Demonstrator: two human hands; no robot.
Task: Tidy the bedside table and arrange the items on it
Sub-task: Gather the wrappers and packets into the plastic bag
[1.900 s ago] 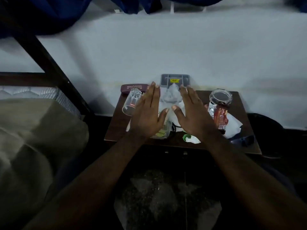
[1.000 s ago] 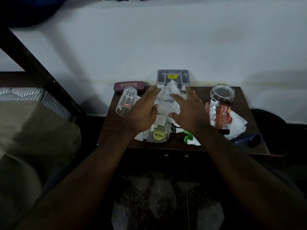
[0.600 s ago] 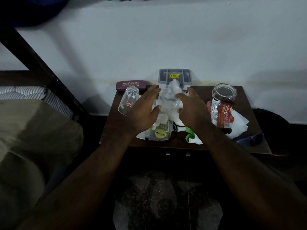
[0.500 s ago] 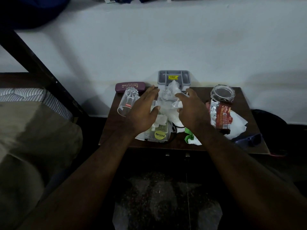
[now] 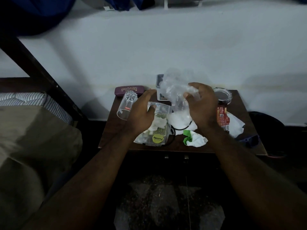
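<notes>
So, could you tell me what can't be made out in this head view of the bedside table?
- Grey tray: mostly hidden behind the clear plastic bag that the right hand grips.
- Black cable: its ends run under the white tissues.
- Dark blue object at the table's right front: too dim to identify.
- Red packet: print too small to read.

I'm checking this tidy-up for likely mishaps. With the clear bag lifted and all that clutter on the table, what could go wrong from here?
1. The clear drinking glass lies on its side beside the left hand, near the dark wooden table edge; a nudge could roll it off.
2. The crumpled clear plastic bag gripped by the right hand hangs over the loose white tissues and might drag them along.
</notes>
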